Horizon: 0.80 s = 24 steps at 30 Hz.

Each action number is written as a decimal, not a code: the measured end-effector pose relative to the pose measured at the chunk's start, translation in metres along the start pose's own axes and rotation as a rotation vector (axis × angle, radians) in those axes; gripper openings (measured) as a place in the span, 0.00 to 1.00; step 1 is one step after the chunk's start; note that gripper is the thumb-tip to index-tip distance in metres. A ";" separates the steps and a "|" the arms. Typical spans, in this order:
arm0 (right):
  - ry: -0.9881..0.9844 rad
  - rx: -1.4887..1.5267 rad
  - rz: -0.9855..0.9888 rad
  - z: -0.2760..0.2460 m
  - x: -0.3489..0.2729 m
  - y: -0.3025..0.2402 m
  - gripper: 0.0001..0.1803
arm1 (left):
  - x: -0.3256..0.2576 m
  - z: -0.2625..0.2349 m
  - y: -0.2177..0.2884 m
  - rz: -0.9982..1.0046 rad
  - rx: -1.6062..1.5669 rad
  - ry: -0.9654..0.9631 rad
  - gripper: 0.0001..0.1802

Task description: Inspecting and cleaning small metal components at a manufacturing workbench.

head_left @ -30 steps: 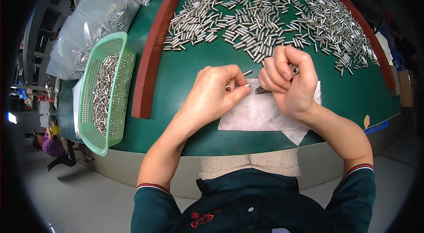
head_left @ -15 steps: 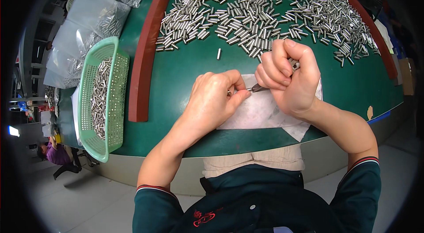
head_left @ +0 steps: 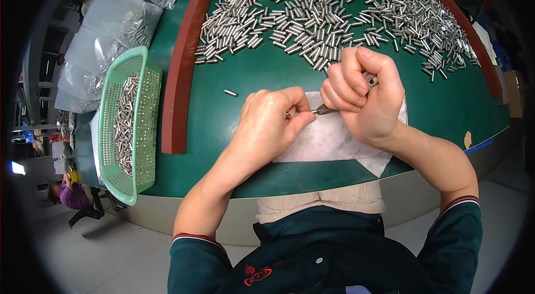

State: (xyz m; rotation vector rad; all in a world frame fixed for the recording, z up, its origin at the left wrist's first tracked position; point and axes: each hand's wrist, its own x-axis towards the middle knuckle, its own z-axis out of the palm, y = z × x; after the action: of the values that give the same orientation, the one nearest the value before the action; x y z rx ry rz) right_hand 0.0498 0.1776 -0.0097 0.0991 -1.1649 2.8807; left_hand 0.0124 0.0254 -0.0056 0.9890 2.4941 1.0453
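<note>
Item: my left hand (head_left: 267,127), fingertips pinched on a small metal pin (head_left: 288,116); right hand (head_left: 365,99) clenched around a slim pointed tool (head_left: 324,109) meeting it over the white cloth (head_left: 329,141). Beyond: one stray pin (head_left: 230,92), the heaped pins (head_left: 334,10), a green basket (head_left: 146,127). I judge steady, aligned tips matter most.

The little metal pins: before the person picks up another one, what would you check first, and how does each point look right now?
1. Left hand pinches a pin at its fingertips: ok.
2. Right hand grips a thin pointed tool that meets the left fingertips: ok.
3. White cloth lies flat under both hands: ok.
4. Pile of pins within reach: ok.
5. Green basket has room: ok.
6. Stray pin lies apart from the pile: not ok.
</note>
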 end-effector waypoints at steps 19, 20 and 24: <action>-0.038 -0.186 -0.086 0.006 -0.004 0.006 0.21 | 0.004 -0.001 -0.002 -0.016 -0.036 -0.025 0.07; -0.036 -0.185 -0.085 0.007 -0.004 0.007 0.21 | 0.005 -0.001 -0.001 -0.017 -0.037 -0.026 0.07; -0.010 -0.220 -0.107 0.010 -0.003 0.006 0.21 | 0.007 -0.002 0.002 -0.046 -0.031 -0.049 0.07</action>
State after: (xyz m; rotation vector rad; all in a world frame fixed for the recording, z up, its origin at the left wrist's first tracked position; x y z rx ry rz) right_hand 0.0528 0.1662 -0.0074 0.1638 -1.4213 2.6441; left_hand 0.0070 0.0299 -0.0029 0.9327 2.4424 1.0300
